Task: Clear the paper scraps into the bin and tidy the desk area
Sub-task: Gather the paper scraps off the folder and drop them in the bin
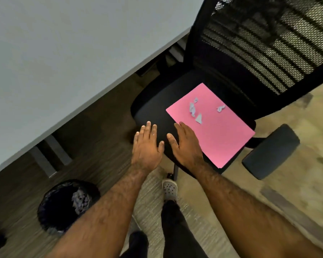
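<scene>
A pink sheet lies on the black seat of an office chair. Several small white paper scraps rest on the sheet, one more further right. My left hand hovers open over the seat's front edge, fingers spread, holding nothing. Beside it my right hand is open too, its fingertips at the near left edge of the pink sheet. A black bin with a dark liner stands on the floor at lower left, with pale paper inside.
A white desk fills the upper left, its edge running diagonally above the bin. The chair's mesh back rises at upper right, an armrest juts out right. My leg and a pale clog stand on carpet below the seat.
</scene>
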A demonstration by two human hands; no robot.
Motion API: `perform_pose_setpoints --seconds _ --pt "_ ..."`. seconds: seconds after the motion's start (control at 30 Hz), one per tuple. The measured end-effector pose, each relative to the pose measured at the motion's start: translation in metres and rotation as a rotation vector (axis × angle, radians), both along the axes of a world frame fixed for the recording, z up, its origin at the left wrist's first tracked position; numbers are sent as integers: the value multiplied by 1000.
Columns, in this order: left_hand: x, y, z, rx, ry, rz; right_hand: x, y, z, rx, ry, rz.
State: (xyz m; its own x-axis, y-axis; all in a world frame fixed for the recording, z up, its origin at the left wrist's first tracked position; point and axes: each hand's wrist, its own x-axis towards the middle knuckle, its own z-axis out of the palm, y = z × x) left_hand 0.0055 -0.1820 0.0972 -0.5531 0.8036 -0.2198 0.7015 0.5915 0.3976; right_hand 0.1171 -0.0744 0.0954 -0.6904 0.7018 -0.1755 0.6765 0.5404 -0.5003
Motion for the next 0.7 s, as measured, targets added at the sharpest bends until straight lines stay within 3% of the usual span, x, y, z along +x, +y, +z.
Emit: perform_pose_setpoints --seconds 0.17,0.47,0.7 --pt "13 72 -7 -38 -33 -153 29 67 -19 14 -117 -104" --pt "-3 185 -80 -179 -60 -318 52 186 -82 -66 -231 -343" --pt "-12 237 -125 2 14 -448 21 205 -113 -33 -118 -296"
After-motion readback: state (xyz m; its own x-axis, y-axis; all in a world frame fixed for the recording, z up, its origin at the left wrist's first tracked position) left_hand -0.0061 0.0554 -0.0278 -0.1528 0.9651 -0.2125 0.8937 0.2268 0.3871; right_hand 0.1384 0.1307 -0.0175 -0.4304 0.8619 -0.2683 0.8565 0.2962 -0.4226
